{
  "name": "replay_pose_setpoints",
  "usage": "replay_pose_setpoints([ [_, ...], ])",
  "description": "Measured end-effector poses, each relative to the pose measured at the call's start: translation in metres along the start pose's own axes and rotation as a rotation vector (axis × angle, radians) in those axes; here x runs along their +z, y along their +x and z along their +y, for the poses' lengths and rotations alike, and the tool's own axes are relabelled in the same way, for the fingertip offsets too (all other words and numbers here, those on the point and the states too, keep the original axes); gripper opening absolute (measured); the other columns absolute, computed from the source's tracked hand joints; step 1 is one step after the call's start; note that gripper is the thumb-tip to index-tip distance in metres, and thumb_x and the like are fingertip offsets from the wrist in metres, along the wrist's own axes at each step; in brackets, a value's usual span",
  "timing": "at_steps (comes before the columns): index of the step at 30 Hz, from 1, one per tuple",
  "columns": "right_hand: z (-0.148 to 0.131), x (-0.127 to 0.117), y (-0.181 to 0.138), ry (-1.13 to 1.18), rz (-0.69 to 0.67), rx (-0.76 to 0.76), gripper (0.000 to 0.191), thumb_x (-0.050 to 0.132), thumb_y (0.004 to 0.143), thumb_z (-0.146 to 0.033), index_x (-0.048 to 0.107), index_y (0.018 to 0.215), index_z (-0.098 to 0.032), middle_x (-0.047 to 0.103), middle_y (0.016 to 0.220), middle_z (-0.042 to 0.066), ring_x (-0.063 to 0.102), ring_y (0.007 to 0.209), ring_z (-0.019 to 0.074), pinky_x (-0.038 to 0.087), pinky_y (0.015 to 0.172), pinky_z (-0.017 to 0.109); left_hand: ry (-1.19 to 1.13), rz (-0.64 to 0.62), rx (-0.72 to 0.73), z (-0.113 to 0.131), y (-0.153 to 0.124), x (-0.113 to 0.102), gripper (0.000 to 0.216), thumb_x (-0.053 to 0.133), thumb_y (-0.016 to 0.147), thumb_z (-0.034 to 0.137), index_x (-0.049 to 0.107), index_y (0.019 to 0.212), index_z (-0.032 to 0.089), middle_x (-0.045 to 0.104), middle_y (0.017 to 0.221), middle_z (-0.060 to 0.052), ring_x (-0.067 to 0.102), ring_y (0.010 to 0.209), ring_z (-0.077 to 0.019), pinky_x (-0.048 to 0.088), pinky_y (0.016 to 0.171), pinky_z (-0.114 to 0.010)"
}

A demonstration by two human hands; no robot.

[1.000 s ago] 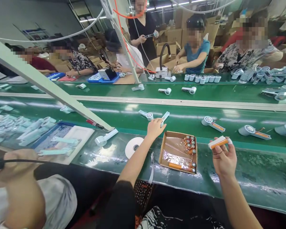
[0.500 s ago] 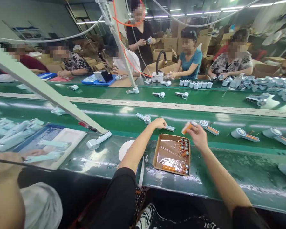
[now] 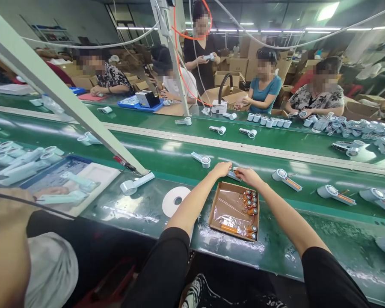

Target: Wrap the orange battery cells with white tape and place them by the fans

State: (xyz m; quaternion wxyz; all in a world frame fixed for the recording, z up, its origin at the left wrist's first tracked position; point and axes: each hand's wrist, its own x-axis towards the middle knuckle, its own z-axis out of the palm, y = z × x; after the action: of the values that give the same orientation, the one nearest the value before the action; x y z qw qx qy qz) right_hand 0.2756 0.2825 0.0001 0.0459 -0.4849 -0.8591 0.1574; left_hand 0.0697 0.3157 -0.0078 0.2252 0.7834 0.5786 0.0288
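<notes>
My left hand [image 3: 223,169] is closed at the head end of a light-blue handheld fan [image 3: 235,176] on the green belt; only part of its handle shows between my hands. Close against it, my right hand [image 3: 248,176] is closed on an orange-wrapped battery [image 3: 236,171], mostly covered by the fingers. Just below both hands stands a shallow cardboard box [image 3: 215,223] lined with clear film. Several orange batteries with wires [image 3: 250,200] lie along its right side, and one lies lengthwise at its near edge.
A white tape roll [image 3: 170,202] lies left of the box. Farther left are another fan [image 3: 128,187], a slanted metal post [image 3: 83,109] and a neighbour's tray [image 3: 107,173]. More fans with orange batteries [image 3: 287,179] line the belt to the right. Co-workers sit across the line.
My right hand has moved left with the battery, from above the box's right corner to the fan handle beside my left hand. The view has shifted slightly.
</notes>
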Motion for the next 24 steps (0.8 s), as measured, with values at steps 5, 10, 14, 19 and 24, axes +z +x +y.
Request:
replay_pose_setpoints([
  [5,-0.015,-0.001,0.019,-0.196,-0.184,-0.024,0.041,0.055,0.103,-0.033,0.068,0.141,-0.026,0.079,0.114,0.016,0.076,0.104,0.0316,0.054,0.092,0.039,-0.068,0.071,-0.055,0.014,-0.006,0.004,0.037,0.066,0.103,0.042,0.066,0.129,0.016,0.068,0.128,-0.011,0.068,0.114,-0.0252,0.058,0.1,-0.049],
  [10,-0.025,-0.006,0.028,-0.272,-0.258,-0.116,0.035,0.059,0.101,-0.033,0.075,0.128,-0.018,0.075,0.125,0.021,0.072,0.116,0.0331,0.053,0.102,0.042,-0.152,0.225,-0.054,0.03,-0.032,-0.008,0.036,0.066,0.103,0.042,0.067,0.129,0.016,0.069,0.128,-0.012,0.068,0.113,-0.0244,0.056,0.103,-0.047],
  [14,-0.012,-0.013,0.019,-0.217,-0.198,-0.151,0.025,0.06,0.098,-0.02,0.079,0.114,-0.017,0.072,0.135,0.017,0.069,0.123,0.0271,0.049,0.109,0.034,-0.213,0.397,-0.028,0.018,-0.096,-0.001,0.036,0.062,0.102,0.034,0.067,0.135,0.019,0.068,0.138,-0.012,0.061,0.13,-0.0242,0.044,0.119,-0.04],
  [19,0.008,-0.029,-0.016,-0.071,0.068,0.012,0.03,0.054,0.1,-0.017,0.077,0.119,-0.015,0.074,0.13,0.016,0.068,0.124,0.0273,0.05,0.109,0.035,-0.225,0.437,-0.11,-0.052,-0.223,0.038,0.037,0.06,0.097,0.037,0.071,0.126,0.017,0.071,0.134,-0.015,0.06,0.133,-0.034,0.043,0.12,-0.053],
  [24,-0.022,-0.018,-0.083,0.267,0.383,0.072,0.034,0.046,0.104,-0.027,0.073,0.123,-0.017,0.077,0.121,0.012,0.073,0.105,0.0237,0.058,0.093,0.035,0.064,0.234,-0.218,-0.13,-0.302,0.08,0.064,0.063,0.092,0.043,0.057,0.153,0.024,0.051,0.162,-0.011,0.035,0.154,-0.0426,0.034,0.124,-0.063],
])
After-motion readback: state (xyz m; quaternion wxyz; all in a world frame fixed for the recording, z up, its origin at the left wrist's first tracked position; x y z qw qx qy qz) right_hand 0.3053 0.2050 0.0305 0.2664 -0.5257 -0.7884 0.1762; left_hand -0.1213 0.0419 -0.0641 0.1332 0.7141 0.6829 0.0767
